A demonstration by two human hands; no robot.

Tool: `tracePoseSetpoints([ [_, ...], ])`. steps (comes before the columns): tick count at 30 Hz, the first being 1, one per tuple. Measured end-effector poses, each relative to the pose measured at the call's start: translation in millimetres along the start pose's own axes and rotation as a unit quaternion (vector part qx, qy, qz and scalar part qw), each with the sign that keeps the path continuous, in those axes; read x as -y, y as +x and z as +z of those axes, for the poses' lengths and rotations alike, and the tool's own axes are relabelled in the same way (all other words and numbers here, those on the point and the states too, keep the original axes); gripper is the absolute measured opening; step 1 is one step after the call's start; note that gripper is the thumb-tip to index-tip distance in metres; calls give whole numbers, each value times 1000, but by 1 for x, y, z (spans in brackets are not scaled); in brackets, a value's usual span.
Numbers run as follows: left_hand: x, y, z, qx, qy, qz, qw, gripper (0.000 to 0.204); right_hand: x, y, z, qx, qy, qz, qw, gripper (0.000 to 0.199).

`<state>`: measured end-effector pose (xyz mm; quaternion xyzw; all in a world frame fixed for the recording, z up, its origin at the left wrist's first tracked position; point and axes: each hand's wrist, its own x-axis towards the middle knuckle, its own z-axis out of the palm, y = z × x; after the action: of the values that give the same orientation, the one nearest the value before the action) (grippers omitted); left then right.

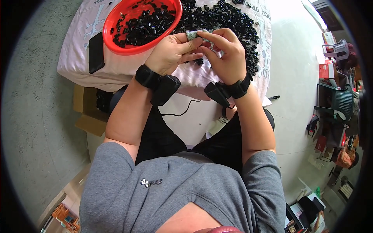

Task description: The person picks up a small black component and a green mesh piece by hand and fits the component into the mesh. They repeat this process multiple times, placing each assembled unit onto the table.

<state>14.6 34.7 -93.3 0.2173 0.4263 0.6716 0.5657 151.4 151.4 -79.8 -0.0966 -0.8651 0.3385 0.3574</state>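
Pinching a grey-green speckled piece (191, 35), left hand (169, 50) and right hand (228, 49) meet beside black parts (239, 24); a red basin (130, 51) stands near.

"how do the arms lie, going by the chest (175, 190)?"

"both stretch out ahead of it: the left forearm (126, 114) from its left side, the right forearm (257, 122) from its right, each slanting inward."

"and the hands?"

"close together, straight ahead of the chest. the left hand (171, 50) pinches with thumb and index finger, its lower fingers loosely extended. the right hand (230, 52) curls inward, its index fingertip near the left thumb's tip."
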Motion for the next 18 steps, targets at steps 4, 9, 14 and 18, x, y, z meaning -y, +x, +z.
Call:
tracePoseSetpoints([
  [4, -5, -2, 4, -16, 10, -13, 1000, 35, 3, 1, 1, -17, 33, 15, 999, 39],
  [9, -9, -5, 11, -46, 43, -86, 994, 40, 3, 0, 0, -35, 20, 11, 999, 40],
  [14, 1, -2, 5, -17, 22, -41, 999, 37, 2, -3, 6, -45, 70, 44, 996, 40],
  [18, 0, 0, 3, -3, -53, -10, 999, 26, 3, -2, 8, -56, 49, 40, 996, 42],
])
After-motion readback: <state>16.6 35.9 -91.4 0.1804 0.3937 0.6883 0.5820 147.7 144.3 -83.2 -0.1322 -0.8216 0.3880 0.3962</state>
